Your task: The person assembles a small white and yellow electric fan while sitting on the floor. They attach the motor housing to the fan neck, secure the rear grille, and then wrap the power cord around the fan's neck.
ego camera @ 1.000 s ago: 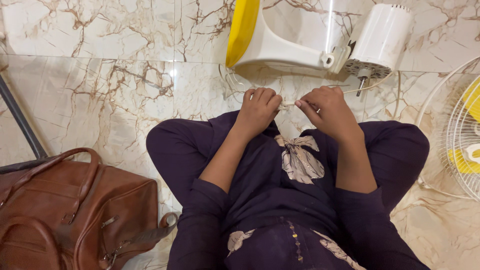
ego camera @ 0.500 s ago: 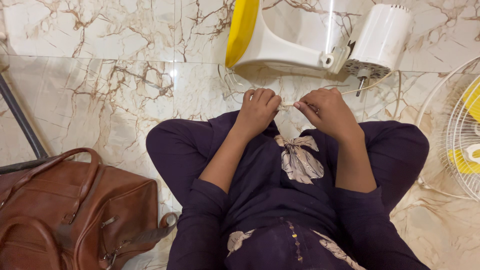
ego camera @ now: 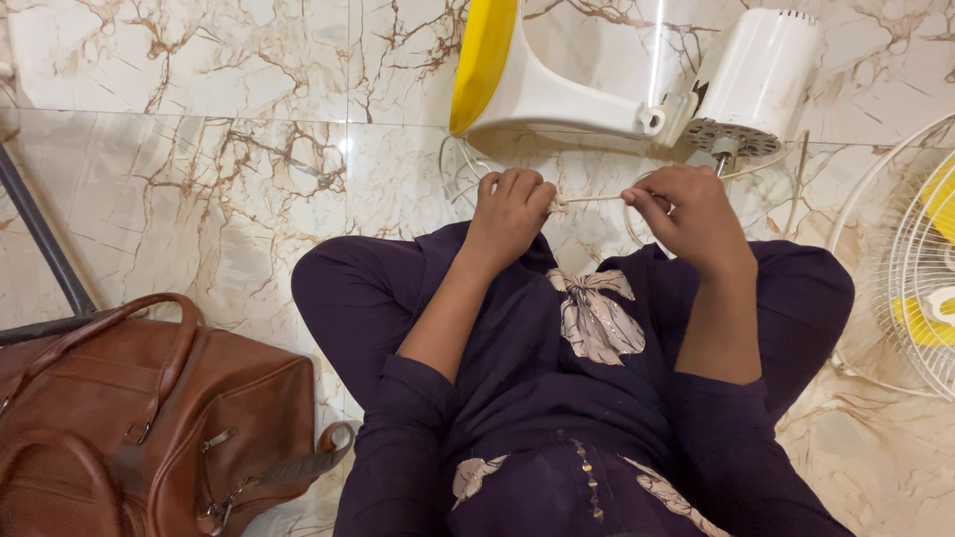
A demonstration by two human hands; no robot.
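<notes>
Marble floor tiles (ego camera: 229, 189), cream with brown veins, fill the scene, and the person sits on them with legs crossed in dark purple clothes (ego camera: 587, 398); a pale bow pattern is on the cloth. Between the two hands a thin white cord (ego camera: 589, 200) is stretched nearly level; the left hand (ego camera: 510, 211) is closed in a fist around one end of it, fingers curled tight together, and the right hand (ego camera: 689, 214) pinches the other end between thumb and fingertips, also closed on it. So the cord lies just between the grips, above the knees, and touches both hands; more loops of white wire lie on the floor just behind the hands, but where they end I cannot tell. Beyond the hands lies a dismantled fan: its white base with yellow underside (ego camera: 517, 85) and the white motor housing (ego camera: 756, 80), whose shaft points down near the right hand. At the right edge is a white wire fan guard (ego camera: 910, 298) with yellow blades behind it; at the left a brown leather bag (ego camera: 149, 428) stands near the knee; a dark metal bar (ego camera: 40, 234) crosses behind the bag.
</notes>
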